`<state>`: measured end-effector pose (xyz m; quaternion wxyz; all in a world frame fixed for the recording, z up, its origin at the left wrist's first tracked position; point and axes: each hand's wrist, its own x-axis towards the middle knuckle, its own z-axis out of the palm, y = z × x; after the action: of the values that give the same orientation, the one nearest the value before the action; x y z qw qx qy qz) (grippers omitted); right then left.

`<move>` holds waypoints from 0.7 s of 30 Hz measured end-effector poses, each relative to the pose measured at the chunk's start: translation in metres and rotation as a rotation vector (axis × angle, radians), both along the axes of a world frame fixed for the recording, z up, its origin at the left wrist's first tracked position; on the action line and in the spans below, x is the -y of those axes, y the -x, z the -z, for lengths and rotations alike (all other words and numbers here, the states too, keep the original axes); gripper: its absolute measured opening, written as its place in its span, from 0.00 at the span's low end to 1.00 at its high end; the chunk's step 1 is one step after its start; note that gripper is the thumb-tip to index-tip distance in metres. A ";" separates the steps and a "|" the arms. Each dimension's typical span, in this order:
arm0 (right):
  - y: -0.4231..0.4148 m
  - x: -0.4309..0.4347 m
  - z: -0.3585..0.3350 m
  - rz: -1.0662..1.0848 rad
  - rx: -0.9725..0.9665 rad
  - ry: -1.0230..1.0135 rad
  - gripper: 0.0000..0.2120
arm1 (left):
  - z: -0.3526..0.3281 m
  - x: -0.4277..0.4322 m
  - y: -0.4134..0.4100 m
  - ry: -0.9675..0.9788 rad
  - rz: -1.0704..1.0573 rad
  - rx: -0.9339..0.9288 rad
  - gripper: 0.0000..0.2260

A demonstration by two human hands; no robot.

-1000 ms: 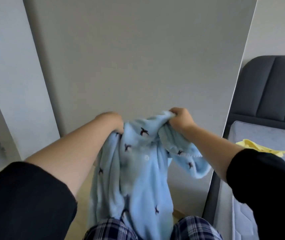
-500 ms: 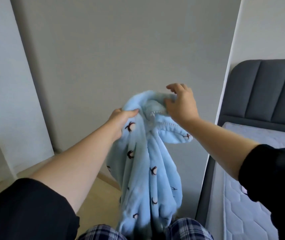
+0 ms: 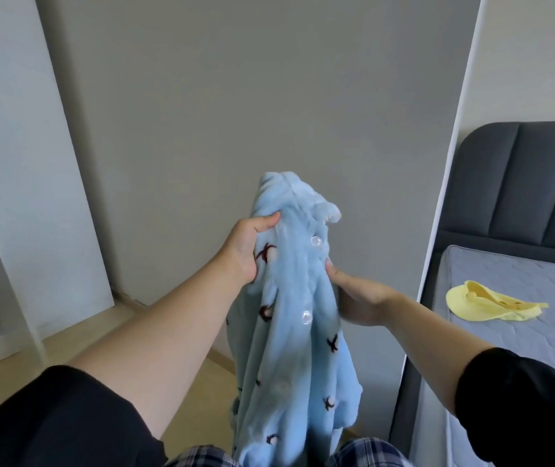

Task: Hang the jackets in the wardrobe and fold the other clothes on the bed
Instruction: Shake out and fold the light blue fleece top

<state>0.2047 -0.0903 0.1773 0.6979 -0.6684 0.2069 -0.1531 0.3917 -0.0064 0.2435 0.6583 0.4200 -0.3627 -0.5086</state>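
Your right hand dropped and now pinches the blue jacket. Above it, your left hand grips to keep it up.

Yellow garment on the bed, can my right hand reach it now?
Probably yes: nothing lies between the right hand and the yellow garment on the mattress, but that hand holds the blue fleece jacket, so it isn't free.
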 end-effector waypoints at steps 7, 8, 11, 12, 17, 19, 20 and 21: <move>-0.001 0.014 -0.037 0.548 -0.173 0.485 0.20 | -0.013 0.000 -0.032 -0.080 -0.304 0.753 0.20; 0.000 0.018 -0.047 0.667 -0.210 0.599 0.18 | -0.016 0.000 -0.038 -0.103 -0.348 0.926 0.21; -0.002 0.023 -0.076 0.904 -0.063 0.666 0.03 | -0.036 -0.002 -0.047 0.013 -0.474 0.903 0.16; -0.003 0.025 -0.086 0.994 0.043 0.629 0.03 | -0.044 -0.003 -0.050 0.108 -0.545 0.741 0.12; 0.008 0.029 -0.110 0.818 -0.040 0.483 0.05 | -0.044 -0.019 -0.071 -0.084 -0.101 0.680 0.08; 0.016 0.026 -0.110 0.620 -0.278 0.543 0.09 | -0.028 -0.023 -0.076 -0.279 0.096 0.805 0.08; 0.019 0.025 -0.111 0.561 -0.346 0.551 0.10 | -0.023 -0.021 -0.079 -0.276 0.070 0.774 0.09; 0.020 0.024 -0.112 0.510 -0.373 0.516 0.12 | -0.019 -0.020 -0.080 -0.244 0.011 0.698 0.09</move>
<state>0.1842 -0.1143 0.2894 0.3975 -0.7651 0.4438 -0.2442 0.4719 0.0135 0.2626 0.4373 0.6417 -0.5044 -0.3776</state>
